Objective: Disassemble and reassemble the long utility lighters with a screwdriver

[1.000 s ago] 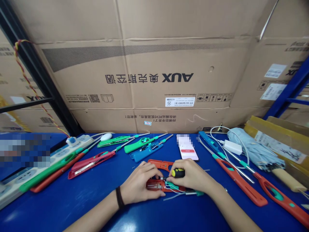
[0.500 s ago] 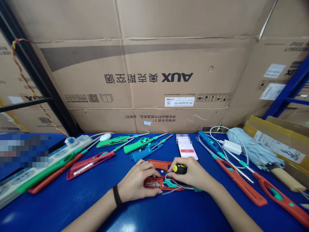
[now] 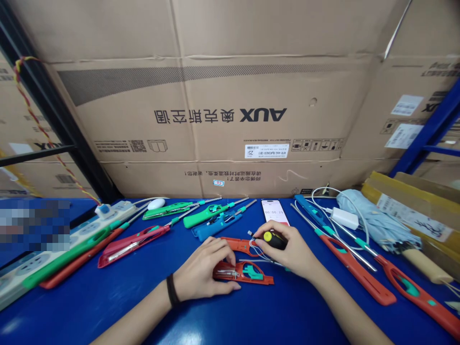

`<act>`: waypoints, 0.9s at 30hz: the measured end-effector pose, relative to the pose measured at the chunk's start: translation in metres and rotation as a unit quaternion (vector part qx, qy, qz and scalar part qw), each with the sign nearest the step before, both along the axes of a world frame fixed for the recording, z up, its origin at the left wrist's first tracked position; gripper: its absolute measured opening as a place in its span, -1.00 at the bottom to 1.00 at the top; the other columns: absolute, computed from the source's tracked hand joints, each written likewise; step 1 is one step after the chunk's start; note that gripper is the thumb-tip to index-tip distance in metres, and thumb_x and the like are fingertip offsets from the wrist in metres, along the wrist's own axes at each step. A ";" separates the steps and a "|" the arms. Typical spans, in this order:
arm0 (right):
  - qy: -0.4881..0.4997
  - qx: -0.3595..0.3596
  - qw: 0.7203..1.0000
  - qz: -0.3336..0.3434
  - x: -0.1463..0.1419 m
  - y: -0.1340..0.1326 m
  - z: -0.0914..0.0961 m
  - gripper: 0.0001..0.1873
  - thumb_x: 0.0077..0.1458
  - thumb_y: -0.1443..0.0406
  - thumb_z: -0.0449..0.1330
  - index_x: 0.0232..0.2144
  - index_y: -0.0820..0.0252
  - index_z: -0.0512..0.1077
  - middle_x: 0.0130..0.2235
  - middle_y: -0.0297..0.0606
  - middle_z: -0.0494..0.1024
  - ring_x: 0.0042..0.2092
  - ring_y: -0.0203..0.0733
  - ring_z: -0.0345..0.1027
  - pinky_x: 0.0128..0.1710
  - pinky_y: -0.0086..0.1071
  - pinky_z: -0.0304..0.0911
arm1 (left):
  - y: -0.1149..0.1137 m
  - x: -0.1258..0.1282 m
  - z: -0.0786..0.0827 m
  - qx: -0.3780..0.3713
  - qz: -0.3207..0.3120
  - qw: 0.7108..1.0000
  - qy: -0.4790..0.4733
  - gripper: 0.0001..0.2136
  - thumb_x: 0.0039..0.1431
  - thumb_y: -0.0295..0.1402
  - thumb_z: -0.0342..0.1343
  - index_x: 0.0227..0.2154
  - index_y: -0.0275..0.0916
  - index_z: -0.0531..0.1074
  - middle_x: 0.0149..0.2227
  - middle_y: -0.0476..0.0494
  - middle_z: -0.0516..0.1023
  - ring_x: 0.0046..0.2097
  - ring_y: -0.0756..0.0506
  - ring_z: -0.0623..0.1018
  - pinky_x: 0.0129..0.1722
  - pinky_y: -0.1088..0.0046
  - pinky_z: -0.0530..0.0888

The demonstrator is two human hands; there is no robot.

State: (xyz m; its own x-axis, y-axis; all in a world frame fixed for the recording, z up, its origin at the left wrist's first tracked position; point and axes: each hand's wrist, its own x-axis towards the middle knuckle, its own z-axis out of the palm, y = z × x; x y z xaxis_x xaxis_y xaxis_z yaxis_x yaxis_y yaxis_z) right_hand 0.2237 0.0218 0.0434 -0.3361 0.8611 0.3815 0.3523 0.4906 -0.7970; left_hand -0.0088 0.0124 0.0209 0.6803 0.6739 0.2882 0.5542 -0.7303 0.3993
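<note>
My left hand (image 3: 204, 270) grips the near end of an opened red lighter shell (image 3: 241, 274) that lies flat on the blue table (image 3: 108, 297), with a teal trigger and metal parts showing inside. My right hand (image 3: 287, 251) is closed around a small screwdriver with a black and yellow handle (image 3: 270, 236), lifted a little behind the shell. Thin white wires (image 3: 262, 256) run from under that hand toward the shell. The other red shell half (image 3: 240, 244) lies just behind, between both hands.
Several long-nosed lighters in green, blue and red (image 3: 212, 215) lie at the back left; more red ones (image 3: 355, 268) lie at the right. A phone (image 3: 273, 211), a white charger (image 3: 345, 218), a folded umbrella (image 3: 381, 225), a power strip (image 3: 39, 258) and cardboard boxes (image 3: 223, 115) surround them.
My right hand has lifted the screwdriver off the shell and drawn it back and to the right. The shell's inside now lies uncovered. My left hand stays on it.
</note>
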 end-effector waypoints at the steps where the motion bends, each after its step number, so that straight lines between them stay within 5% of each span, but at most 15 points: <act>1: 0.006 0.004 1.000 -0.008 0.000 0.000 0.000 -0.88 0.02 0.24 0.19 -0.36 0.15 0.43 -0.33 -0.28 0.56 -0.30 -0.21 0.43 -0.29 -0.39 0.32 | 0.000 0.000 0.000 0.002 0.000 1.000 0.003 -0.73 -0.01 -0.15 0.22 -0.36 -0.19 0.33 -0.29 -0.03 0.46 -0.22 -0.09 0.42 -0.20 0.42 0.26; 16: 0.028 0.046 0.997 -0.063 -0.001 0.003 -0.004 -0.90 0.04 0.27 0.15 -0.37 0.14 0.44 -0.32 -0.27 0.56 -0.24 -0.15 0.44 -0.22 -0.36 0.32 | 0.000 0.001 -0.003 -0.061 -0.003 0.998 -0.017 -0.75 0.02 -0.15 0.22 -0.41 -0.21 0.35 -0.38 0.00 0.46 -0.30 -0.05 0.41 -0.28 0.46 0.28; 27: 0.020 0.043 0.997 -0.063 -0.002 0.002 -0.004 -0.90 0.04 0.27 0.15 -0.38 0.14 0.45 -0.32 -0.28 0.56 -0.26 -0.17 0.44 -0.22 -0.36 0.32 | 0.002 0.000 -0.005 -0.037 -0.017 0.999 -0.008 -0.80 0.27 -0.21 -0.02 -0.32 -0.19 0.41 -0.33 -0.05 0.51 -0.25 -0.05 0.46 -0.21 0.45 0.30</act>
